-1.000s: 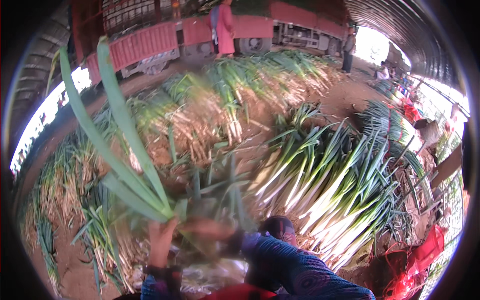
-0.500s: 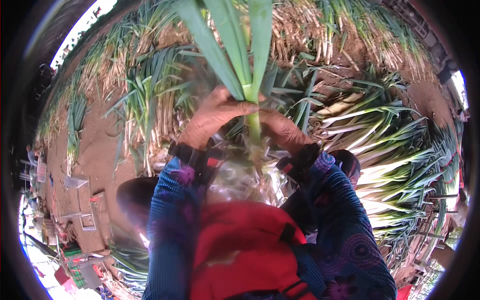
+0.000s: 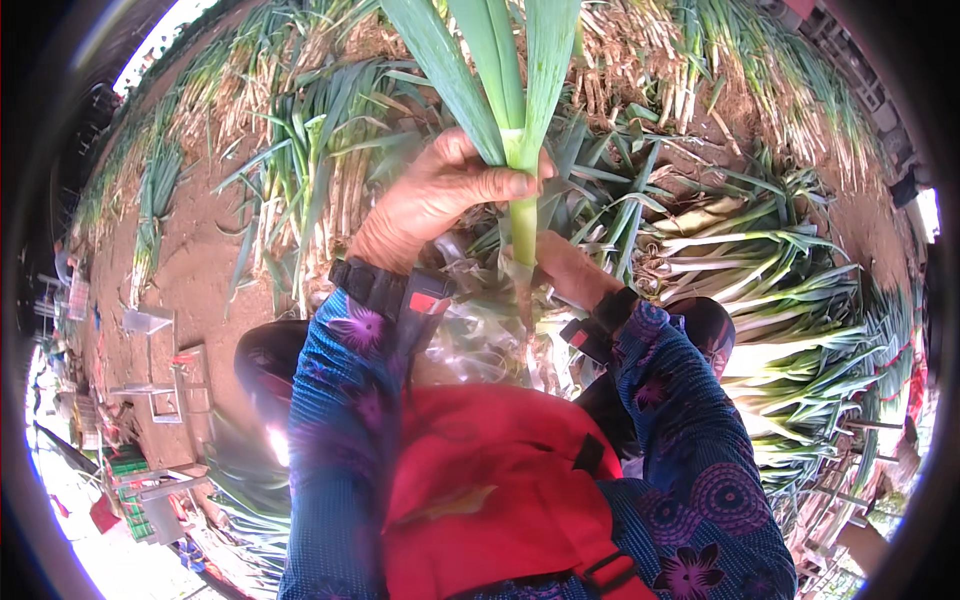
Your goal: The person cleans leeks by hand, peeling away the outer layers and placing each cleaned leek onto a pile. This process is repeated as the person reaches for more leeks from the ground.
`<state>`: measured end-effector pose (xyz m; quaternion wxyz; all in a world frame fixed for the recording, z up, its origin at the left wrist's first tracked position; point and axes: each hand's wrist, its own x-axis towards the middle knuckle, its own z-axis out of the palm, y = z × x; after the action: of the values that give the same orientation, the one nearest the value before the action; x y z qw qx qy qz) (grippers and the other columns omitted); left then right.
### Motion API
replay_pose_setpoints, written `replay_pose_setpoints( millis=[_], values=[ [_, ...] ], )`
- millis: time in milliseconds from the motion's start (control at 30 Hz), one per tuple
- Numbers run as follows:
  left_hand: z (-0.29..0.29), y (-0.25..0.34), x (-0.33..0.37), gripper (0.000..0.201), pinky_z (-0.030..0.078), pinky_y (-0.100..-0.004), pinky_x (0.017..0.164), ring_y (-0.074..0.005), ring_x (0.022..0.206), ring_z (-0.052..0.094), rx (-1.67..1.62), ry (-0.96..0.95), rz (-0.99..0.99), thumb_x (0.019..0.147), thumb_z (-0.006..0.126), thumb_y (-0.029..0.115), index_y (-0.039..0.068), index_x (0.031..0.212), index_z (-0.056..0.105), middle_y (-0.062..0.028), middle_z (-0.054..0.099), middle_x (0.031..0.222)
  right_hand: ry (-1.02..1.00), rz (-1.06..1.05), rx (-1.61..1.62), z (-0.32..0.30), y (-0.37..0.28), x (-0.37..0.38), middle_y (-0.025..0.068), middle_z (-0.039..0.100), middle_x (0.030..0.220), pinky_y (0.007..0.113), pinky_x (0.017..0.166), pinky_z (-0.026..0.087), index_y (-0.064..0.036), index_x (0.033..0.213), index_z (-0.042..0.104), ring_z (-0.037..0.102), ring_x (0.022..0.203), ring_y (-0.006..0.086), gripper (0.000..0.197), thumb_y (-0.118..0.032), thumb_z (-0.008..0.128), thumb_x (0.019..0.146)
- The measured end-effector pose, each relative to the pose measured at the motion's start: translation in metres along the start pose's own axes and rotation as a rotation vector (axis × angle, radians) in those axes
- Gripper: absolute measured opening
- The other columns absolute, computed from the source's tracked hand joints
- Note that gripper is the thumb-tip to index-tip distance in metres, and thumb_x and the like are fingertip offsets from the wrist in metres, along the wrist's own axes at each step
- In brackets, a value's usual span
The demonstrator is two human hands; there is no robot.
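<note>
Leek (image 3: pixel 523 225) stays pinched in the left hand (image 3: pixel 428 197); the right hand (image 3: pixel 574 270), its grip unclear, now sits lower.

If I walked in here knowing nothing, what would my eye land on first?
Probably the big green leek at upper centre, its leaves fanning out past the top edge, gripped by the left hand with the right hand lower by its stalk. Next might come the bright red cloth at bottom centre, then the pile of pale-stalked leeks on the right.
</note>
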<state>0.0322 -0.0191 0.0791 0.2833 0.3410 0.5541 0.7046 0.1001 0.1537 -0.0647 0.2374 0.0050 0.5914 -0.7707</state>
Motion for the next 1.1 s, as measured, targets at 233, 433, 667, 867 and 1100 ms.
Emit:
replay_pose_setpoints(
  millis=[233,433,667,867,1100],
  values=[
    [-0.013,0.027,-0.018,0.032,0.040,-0.0259,0.068,-0.0158,0.083,0.056,0.062,0.032,0.087,0.078,0.072,0.026,0.005,0.100,0.062,-0.0035,0.060,0.090,0.015,0.076,0.073,0.000,0.032,0.026,0.0019,0.059,0.066,0.024,0.038,0.035,-0.0058,0.083,0.062,0.052,0.047,0.0107,0.012,-0.018,0.063,0.083],
    [-0.018,0.041,-0.026,0.031,0.039,-0.0329,0.073,-0.0195,0.083,0.050,-0.084,0.039,0.294,0.083,0.066,0.031,0.005,0.097,0.062,-0.0039,0.057,0.093,0.101,0.156,0.014,0.021,0.054,0.027,0.0022,0.059,0.065,0.024,0.037,0.031,-0.0060,0.078,0.061,0.051,0.045,0.0107,0.009,-0.007,0.065,0.071],
    [-0.029,0.066,-0.015,0.034,0.035,-0.0315,0.065,-0.0167,0.073,0.041,-0.398,0.071,0.457,0.085,0.065,0.034,0.002,0.090,0.056,-0.0026,0.048,0.083,-0.133,0.084,-0.120,0.022,0.083,0.031,0.0024,0.059,0.062,0.023,0.043,0.034,-0.0023,0.078,0.066,0.049,0.049,0.0085,0.022,-0.023,0.062,0.082],
    [-0.052,0.124,-0.023,0.027,0.046,-0.0284,0.054,-0.0173,0.067,0.051,-0.470,0.217,0.714,0.094,0.053,0.031,0.005,0.089,0.054,-0.0054,0.051,0.072,0.084,0.211,-0.507,0.021,0.112,0.016,0.0090,0.061,0.067,0.033,0.053,0.043,0.0036,0.085,0.065,0.055,0.057,0.0197,0.036,-0.031,0.062,0.080],
    [-0.107,0.189,-0.061,0.023,0.052,-0.0246,0.051,-0.0171,0.055,0.057,-0.079,0.593,0.789,0.091,0.057,0.029,0.007,0.087,0.054,-0.0048,0.056,0.067,0.324,0.404,-0.692,-0.025,0.146,0.007,0.0046,0.055,0.055,0.030,0.041,0.036,0.0000,0.064,0.061,0.049,0.044,0.0152,0.038,-0.037,0.067,0.073]
  ],
)
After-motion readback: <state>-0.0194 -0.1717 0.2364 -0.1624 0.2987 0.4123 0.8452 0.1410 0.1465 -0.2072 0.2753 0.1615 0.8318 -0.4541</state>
